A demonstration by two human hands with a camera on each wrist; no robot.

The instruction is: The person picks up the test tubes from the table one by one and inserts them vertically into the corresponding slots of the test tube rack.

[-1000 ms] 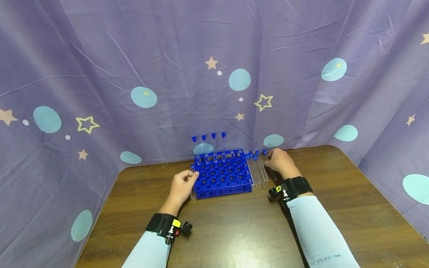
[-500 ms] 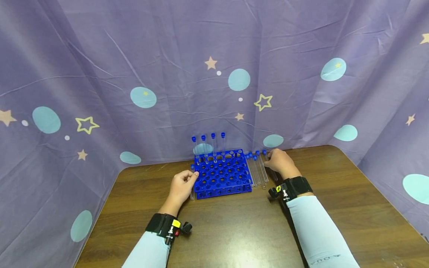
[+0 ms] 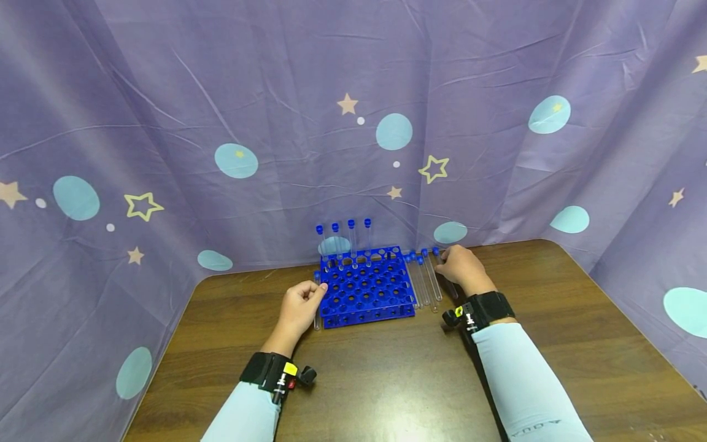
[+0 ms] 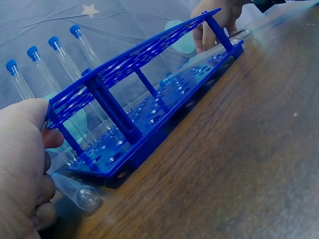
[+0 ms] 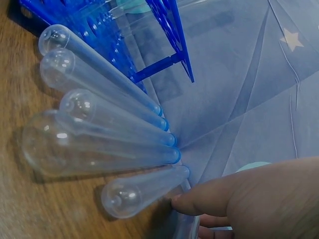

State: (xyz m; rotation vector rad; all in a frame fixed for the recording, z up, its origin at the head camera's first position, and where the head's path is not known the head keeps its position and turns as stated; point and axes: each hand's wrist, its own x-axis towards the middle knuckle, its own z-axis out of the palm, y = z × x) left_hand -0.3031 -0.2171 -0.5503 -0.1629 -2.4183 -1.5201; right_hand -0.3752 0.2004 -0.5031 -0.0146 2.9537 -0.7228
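A blue test tube rack [image 3: 367, 312] stands at the back of the table, with several blue-capped glass test tubes [image 3: 352, 239] upright in its far row. At its left corner my left hand [image 3: 298, 307] pinches the top plate, thumb over it and a finger beneath, as the left wrist view shows. One loose test tube [image 4: 79, 193] lies under that hand, beside the rack. To the right, my right hand [image 3: 463, 267] is by the end of a row of lying tubes [image 5: 107, 127]. Its thumb and fingers pinch a clear test tube [image 5: 186, 228], mostly hidden by the hand.
The wooden table [image 3: 386, 380] reaches back to a purple curtain [image 3: 287, 153] with stars and ovals, close behind the rack. Several lying tubes fill the strip between the rack's right side and my right hand. A black strap [image 3: 491, 307] with a camera circles each wrist.
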